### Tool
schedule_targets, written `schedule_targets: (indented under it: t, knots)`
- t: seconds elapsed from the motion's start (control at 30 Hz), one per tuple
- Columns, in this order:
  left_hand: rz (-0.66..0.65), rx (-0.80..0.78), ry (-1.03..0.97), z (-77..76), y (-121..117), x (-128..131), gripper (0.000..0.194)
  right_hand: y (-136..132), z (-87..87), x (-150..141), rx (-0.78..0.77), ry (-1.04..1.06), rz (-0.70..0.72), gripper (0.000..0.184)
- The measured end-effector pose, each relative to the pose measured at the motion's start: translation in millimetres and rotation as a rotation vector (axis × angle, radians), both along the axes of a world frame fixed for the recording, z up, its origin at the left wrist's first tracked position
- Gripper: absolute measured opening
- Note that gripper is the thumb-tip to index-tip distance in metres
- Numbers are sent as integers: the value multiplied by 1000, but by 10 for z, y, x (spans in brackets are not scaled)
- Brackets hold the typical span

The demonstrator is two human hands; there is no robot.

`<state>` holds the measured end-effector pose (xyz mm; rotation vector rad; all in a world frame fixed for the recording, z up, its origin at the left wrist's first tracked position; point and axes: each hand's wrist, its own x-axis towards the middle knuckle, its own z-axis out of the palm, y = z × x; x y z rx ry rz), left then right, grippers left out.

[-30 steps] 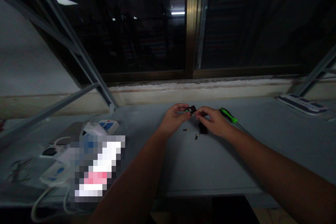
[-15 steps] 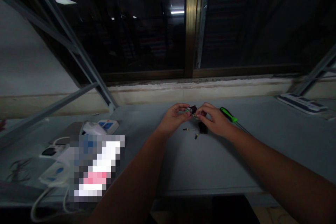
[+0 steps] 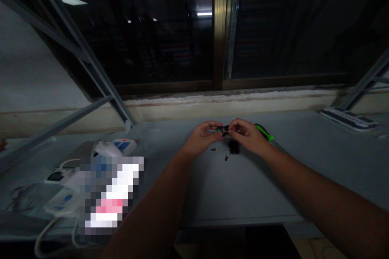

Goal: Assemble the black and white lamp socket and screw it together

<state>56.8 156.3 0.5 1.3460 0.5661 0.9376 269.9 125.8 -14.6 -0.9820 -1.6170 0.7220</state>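
Observation:
My left hand (image 3: 203, 135) is closed with thumb and fingers around a small dark part with a bit of green (image 3: 224, 130), whose kind I cannot make out. From the other side my right hand (image 3: 245, 134) pinches at a thin pale strand, perhaps a wire, on the same part; the fingertips hide much of it. Just below the hands a small black housing (image 3: 234, 147) lies on the table. Left of it are two small pieces, one with a thin lead (image 3: 215, 149) and a shorter one (image 3: 227, 157). A green and black screwdriver (image 3: 265, 132) lies behind my right wrist.
A white power strip (image 3: 349, 119) lies at the table's far right. On the left are another power strip (image 3: 124, 145), cables, a white adapter (image 3: 65, 202) and a blurred-out object (image 3: 112, 196). A metal frame (image 3: 100, 77) and a window stand behind the grey table (image 3: 237, 194).
My right hand has shifted slightly left, and both hands' fingertips are closer together on the small part. The black housing below shows more fully now.

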Motion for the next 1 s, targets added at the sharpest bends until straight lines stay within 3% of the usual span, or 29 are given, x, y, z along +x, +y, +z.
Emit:
schedule_targets:
  t: [0.13, 0.27, 0.67, 1.0]
  knots:
    - [10, 30, 12, -27, 25, 1, 49, -7, 24, -43, -190, 256, 57, 26]
    - [22, 50, 26, -42, 43, 3, 51, -69, 101, -76, -315, 380, 60, 27]
    - [-15, 44, 29, -68, 36, 20, 50, -8, 55, -75, -275, 356, 40, 35]
    - [71, -20, -55, -7, -18, 37, 43, -42, 89, -50, -335, 411, 50, 34]
